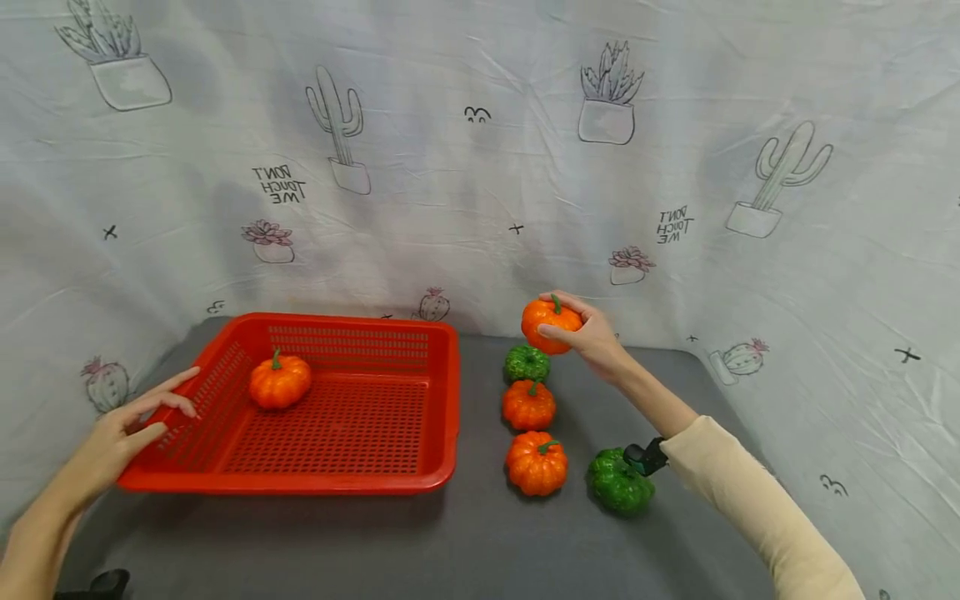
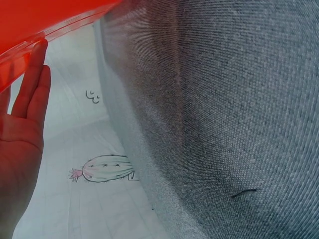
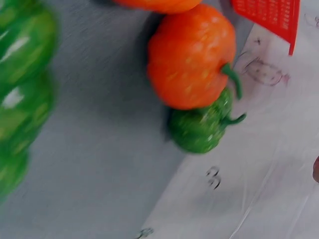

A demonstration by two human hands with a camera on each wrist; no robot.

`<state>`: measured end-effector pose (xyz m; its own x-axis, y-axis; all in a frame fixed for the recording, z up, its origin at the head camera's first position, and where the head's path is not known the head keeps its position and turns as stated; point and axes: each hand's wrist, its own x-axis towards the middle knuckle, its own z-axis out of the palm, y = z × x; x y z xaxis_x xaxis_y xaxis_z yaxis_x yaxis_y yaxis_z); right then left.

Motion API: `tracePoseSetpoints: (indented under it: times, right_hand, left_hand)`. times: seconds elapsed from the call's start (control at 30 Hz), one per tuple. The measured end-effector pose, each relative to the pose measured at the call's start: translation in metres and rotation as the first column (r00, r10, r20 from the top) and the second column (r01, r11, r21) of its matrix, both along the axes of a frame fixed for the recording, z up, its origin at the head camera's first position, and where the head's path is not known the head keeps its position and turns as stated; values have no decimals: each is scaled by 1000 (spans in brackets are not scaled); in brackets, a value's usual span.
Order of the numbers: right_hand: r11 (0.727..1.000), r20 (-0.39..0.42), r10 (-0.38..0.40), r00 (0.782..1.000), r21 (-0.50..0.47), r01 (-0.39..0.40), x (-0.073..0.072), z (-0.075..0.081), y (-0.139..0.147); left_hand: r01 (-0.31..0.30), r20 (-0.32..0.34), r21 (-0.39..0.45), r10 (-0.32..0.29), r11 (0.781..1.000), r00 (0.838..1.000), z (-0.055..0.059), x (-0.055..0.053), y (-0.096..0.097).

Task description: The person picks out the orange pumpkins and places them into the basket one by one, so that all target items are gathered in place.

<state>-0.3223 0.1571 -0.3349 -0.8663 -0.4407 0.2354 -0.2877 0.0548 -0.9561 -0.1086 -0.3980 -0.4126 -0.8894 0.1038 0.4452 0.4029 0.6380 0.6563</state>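
Note:
My left hand (image 1: pixel 131 425) rests on the left rim of a red plastic basket (image 1: pixel 330 483), its fingers spread across the edge. In the left wrist view, two straight fingers (image 2: pixel 37 92) touch the basket's underside edge. Inside the basket, toward the left, sits an orange mini pumpkin (image 1: pixel 280 382) with a green stem. My right hand (image 1: pixel 592 333) grips another orange mini pumpkin (image 1: pixel 542 325) between thumb and fingers, above the table's far side. Below it, a green pumpkin (image 1: pixel 527 364) and two orange pumpkins, one middle (image 1: pixel 528 406) and one nearer (image 1: pixel 537 463), form a row.
Another green pumpkin (image 1: pixel 621 483) lies right of the row, under my right forearm; it looms blurred at the left of the right wrist view. The grey table (image 1: pixel 480 550) ends at a white cloth (image 1: pixel 480 167) printed with cacti, which surrounds it at the back and sides.

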Motion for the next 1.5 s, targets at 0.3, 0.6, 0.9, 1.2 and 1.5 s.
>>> tracePoseSetpoints:
  times: [0.3, 0.6, 0.9, 1.2, 1.5]
  right_hand:
    - [995, 15, 82, 996, -63, -81, 0, 6, -43]
    - [977, 11, 176, 984, -122, -174, -2, 8, -86]
    - [967, -17, 218, 976, -133, -218, -2, 0, -128]
    - [977, -36, 205, 978, -58, -207, 3, -20, -166]
    - [968, 27, 251, 968, -27, -250, 7, -37, -191]
  left_hand:
    - [38, 5, 35, -39, 999, 999, 3, -2, -1]
    - [19, 30, 26, -20, 999, 999, 6, 1, -2]
    - [8, 32, 39, -9, 999, 999, 6, 2, -1]
    - [2, 47, 73, -6, 997, 999, 8, 2, 4]
    - [4, 34, 65, -6, 998, 999, 10, 7, 6]
